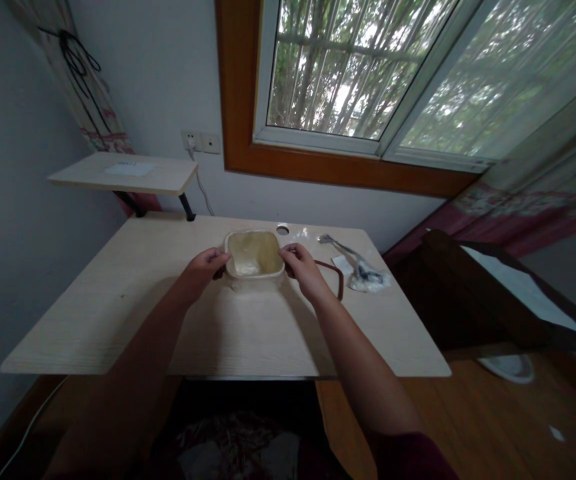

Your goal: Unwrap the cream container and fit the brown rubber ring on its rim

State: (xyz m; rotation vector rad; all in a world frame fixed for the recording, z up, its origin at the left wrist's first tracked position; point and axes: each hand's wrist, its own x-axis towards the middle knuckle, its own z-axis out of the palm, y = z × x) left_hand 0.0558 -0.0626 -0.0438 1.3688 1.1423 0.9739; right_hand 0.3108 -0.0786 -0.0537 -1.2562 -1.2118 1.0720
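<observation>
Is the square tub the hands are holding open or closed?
Open. The tub has no lid on, so its pale inside shows. The left hand and right hand grip its two sides. Whether anything is inside, I cannot tell.

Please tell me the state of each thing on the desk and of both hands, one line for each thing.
container: open, no lid on it, upright on the desk, looks empty.
left hand: gripping the container's left side.
right hand: gripping the container's right side.
brown lid: off, lying flat on the desk right of the container.
fork: lying flat, untouched.
plastic wrapper: crumpled, lying by the fork.
</observation>
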